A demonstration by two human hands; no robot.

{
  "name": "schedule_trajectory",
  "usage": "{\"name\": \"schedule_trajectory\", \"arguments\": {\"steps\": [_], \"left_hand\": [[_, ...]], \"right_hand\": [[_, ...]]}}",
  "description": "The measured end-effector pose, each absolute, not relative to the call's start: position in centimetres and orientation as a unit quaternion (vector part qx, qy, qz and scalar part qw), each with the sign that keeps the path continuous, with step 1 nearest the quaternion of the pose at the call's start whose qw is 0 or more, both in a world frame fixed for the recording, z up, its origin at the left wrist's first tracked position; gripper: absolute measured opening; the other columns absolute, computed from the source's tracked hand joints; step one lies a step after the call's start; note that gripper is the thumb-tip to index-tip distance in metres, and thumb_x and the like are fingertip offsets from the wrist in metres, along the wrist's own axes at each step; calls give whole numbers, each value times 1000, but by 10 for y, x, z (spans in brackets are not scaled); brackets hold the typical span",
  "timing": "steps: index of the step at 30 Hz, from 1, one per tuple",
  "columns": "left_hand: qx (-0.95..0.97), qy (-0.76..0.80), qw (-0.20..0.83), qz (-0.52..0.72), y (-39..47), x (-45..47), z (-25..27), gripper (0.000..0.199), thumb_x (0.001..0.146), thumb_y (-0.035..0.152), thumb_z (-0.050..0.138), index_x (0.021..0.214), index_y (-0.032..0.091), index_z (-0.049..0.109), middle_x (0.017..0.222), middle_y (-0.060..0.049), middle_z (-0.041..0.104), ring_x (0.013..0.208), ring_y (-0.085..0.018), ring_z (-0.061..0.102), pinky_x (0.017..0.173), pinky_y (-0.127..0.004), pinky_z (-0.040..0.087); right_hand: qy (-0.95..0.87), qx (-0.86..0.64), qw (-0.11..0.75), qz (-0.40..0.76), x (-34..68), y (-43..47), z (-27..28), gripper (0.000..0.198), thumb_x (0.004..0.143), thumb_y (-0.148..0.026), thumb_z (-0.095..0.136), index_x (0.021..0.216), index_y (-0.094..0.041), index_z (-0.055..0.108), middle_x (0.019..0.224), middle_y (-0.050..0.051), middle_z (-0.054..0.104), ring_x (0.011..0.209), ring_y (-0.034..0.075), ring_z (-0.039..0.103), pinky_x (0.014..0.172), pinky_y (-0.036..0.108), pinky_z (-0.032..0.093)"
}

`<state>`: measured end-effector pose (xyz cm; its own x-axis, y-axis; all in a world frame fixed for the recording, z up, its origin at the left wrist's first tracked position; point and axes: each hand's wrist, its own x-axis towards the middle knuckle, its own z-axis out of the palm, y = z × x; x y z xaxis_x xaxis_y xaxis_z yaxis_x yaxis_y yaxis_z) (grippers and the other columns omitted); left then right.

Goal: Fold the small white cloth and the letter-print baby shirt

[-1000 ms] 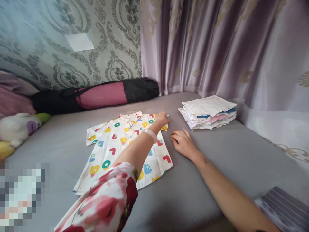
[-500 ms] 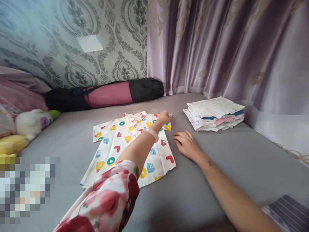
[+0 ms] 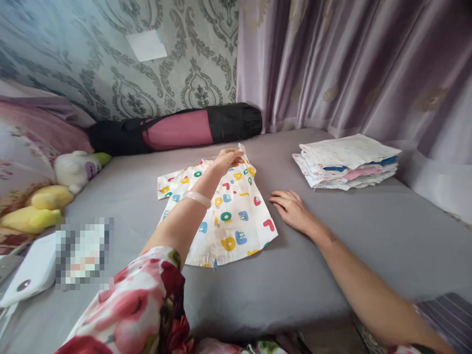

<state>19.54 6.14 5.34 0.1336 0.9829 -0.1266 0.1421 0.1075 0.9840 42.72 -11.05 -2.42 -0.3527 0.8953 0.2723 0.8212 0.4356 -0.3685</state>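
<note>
A small white short-sleeved shirt (image 3: 250, 221) with colourful letter prints lies on the grey bed sheet (image 3: 302, 275), its collar toward the wall. My left hand (image 3: 230, 158) reaches across it, fingers closed on the right-hand sleeve and lifting it up and inward. A pale bangle (image 3: 198, 198) circles my left wrist, and my forearm hides part of the shirt's left side. Just right of the shirt, my right hand (image 3: 291, 209) rests palm down on the sheet with its fingers stretched out, holding nothing.
A stack of folded clothes (image 3: 348, 164) sits at the right near the curtain (image 3: 332, 59). Against the wall lies a long black and pink bag (image 3: 177, 130). Plush toys (image 3: 75, 169) and a white device (image 3: 35, 270) are at the left. Striped fabric (image 3: 446, 314) shows at lower right.
My left hand has drawn the right-hand sleeve up and leftward, so that shoulder of the shirt is now folding inward. My right hand stays on the sheet. The camera view has shifted slightly.
</note>
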Motion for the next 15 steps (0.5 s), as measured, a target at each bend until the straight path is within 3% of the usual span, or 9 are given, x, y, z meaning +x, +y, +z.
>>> {"name": "schedule_trajectory", "arguments": {"steps": [5, 15], "left_hand": [[462, 477, 595, 453, 53, 167, 48, 19, 73, 19, 76, 72, 14, 58, 61, -1, 62, 57, -9, 62, 57, -18, 47], [434, 514, 572, 469, 50, 128, 20, 20, 71, 23, 74, 69, 16, 55, 55, 4, 55, 51, -8, 55, 53, -19, 46]], "right_hand": [[-820, -521, 224, 78, 428, -110, -25, 32, 98, -23, 40, 114, -25, 68, 131, 8, 62, 122, 25, 56, 112, 55, 30], [-820, -518, 236, 63, 427, -109, -27, 32, 96, -21, 42, 111, -22, 70, 129, 8, 63, 119, 25, 58, 111, 52, 33]]}}
